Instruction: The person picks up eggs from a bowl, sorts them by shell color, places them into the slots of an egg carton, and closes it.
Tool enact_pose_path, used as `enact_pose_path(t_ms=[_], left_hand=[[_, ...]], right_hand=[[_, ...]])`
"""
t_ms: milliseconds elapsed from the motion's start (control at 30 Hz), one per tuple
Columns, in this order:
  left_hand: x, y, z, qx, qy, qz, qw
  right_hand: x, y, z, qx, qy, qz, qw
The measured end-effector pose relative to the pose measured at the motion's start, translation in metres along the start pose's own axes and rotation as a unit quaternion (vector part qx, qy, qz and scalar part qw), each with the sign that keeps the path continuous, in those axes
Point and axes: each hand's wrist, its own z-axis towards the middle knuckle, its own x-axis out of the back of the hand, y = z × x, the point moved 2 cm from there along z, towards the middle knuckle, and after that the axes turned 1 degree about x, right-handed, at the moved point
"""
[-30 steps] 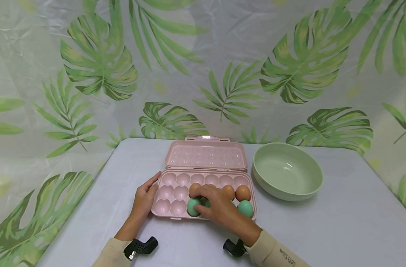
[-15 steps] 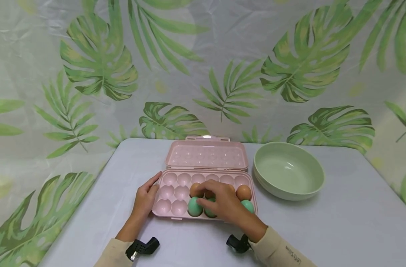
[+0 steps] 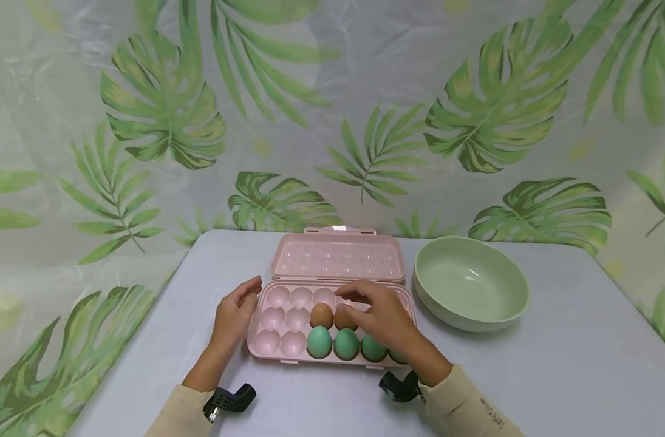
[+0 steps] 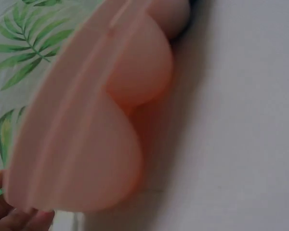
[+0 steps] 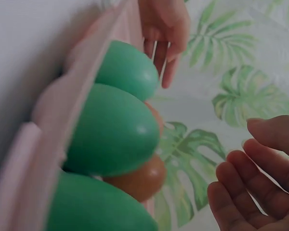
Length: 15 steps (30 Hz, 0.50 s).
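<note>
A pink plastic egg box lies with its lid folded back. Green eggs line the right part of its front row, with brown eggs in the middle row behind. Cups at the left and along the back row hold nothing. My left hand is beside the box's left end, fingers loosely bent. Over the right half hovers my right hand, hiding some cups and eggs; its relaxed, empty fingers show apart from the eggs in the right wrist view.
A pale green bowl stands right of the egg box, close to its corner. The white table meets a leaf-patterned cloth at the back. Each wrist carries a black camera mount.
My right hand has left the leftmost green egg and shifted right and up over the box. My left hand has loosened from the box's left edge.
</note>
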Motion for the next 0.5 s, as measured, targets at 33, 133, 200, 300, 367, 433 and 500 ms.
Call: enact_pose_path(t_ms=[33, 133, 200, 300, 367, 433, 500], left_hand=[[0.001, 0.002, 0.002, -0.003, -0.002, 0.0, 1.0], [0.002, 0.011, 0.007, -0.013, -0.007, 0.009, 0.9999], [0.003, 0.017, 0.011, -0.017, -0.009, 0.012, 0.9997], [0.004, 0.025, 0.016, -0.018, -0.01, 0.016, 0.9996], [0.004, 0.028, 0.019, -0.014, -0.012, 0.019, 0.9996], [0.003, 0.029, 0.022, -0.005, -0.016, 0.016, 0.9997], [0.002, 0.029, 0.025, 0.003, -0.018, 0.011, 0.9998]], right_hand=[[0.003, 0.0, 0.001, -0.003, 0.005, 0.003, 1.0], [0.011, 0.0, 0.002, -0.017, 0.017, 0.019, 0.9995], [0.016, 0.001, 0.004, -0.023, 0.021, 0.035, 0.9989], [0.024, 0.002, 0.009, -0.025, 0.028, 0.051, 0.998], [0.029, 0.003, 0.012, -0.033, 0.031, 0.055, 0.9975], [0.034, 0.005, 0.015, -0.04, 0.037, 0.058, 0.9968], [0.039, 0.005, 0.018, -0.048, 0.042, 0.062, 0.996]])
